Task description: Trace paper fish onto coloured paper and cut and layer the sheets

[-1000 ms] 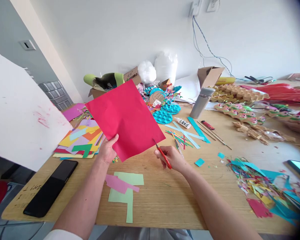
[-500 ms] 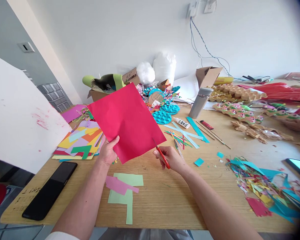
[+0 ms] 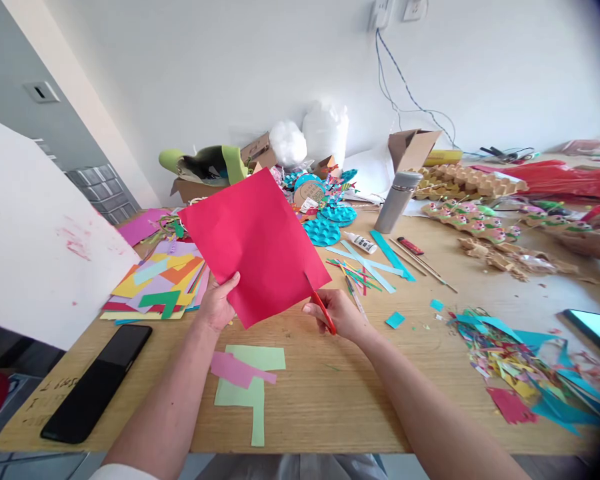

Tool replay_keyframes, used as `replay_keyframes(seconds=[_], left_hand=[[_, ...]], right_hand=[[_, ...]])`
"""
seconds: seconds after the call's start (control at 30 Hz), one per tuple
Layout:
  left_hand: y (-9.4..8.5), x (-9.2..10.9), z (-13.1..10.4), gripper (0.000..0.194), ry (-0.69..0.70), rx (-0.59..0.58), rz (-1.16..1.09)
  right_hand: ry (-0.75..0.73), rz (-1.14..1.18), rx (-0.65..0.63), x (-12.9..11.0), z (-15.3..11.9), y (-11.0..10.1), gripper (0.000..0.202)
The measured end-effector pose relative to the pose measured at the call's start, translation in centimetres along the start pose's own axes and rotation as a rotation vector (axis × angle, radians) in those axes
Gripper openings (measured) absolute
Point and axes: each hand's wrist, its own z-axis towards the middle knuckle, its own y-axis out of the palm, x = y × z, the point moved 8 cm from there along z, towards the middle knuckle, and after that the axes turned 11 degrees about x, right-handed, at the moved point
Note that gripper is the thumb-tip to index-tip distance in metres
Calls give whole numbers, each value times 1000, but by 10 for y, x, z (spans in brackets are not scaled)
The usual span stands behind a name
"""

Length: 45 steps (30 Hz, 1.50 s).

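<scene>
Red paper [image 3: 257, 250] edged rightward onto the scissors [image 3: 323, 311], above the table [image 3: 340, 400]. I see left hand [image 3: 219, 303] pinching its lower-left edge, right hand [image 3: 341, 315] curled round handles; one-sided hold could let it flex, skewing any cut.

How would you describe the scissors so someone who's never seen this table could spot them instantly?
Above the wooden table, find the large red paper sheet held in the left hand. At its lower right edge, the right hand grips the scissors. Their orange-red handles and slim dark blade set them apart from the light blue paper strips beyond.
</scene>
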Motion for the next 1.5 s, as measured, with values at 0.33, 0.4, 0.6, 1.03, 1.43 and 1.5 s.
replay_keyframes(seconds=[0.33, 0.4, 0.6, 1.03, 1.43, 1.5], left_hand=[[1, 2, 0, 54, 27, 3, -3], [1, 1, 0, 53, 18, 4, 0], [0, 0, 1, 56, 6, 2, -8], [2, -3, -1, 49, -17, 0, 3], [-2, -8, 1, 34, -73, 18, 1], [-2, -8, 1, 35, -73, 19, -3]], right_hand=[[-10, -10, 19, -3, -1, -1, 52], [-31, 0, 8, -4, -1, -1, 53], [-32, 28, -11, -5, -2, 0, 54], [-19, 43, -13, -7, -2, -1, 52], [-7, 64, -25, -8, -3, -1, 56], [-1, 55, -14, -8, -3, -2, 56]])
